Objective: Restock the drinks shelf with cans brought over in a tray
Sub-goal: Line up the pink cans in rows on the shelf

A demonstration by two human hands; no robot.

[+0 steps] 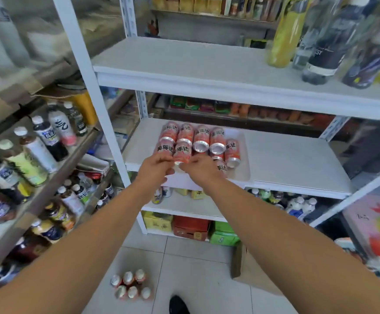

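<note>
At the white plastic tray's (245, 155) front edge, left hand (156, 166) and right hand (200, 168) both grip one orange aluminium can (181, 154).

The tray (244, 152) has its near rim partly hidden (top-shelf bottles (325, 46) blur).

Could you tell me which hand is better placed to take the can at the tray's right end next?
Probably the right. The right hand lies nearer that can in the tray; the left hand is at the front-left cans and would have to cross over the right.
</note>
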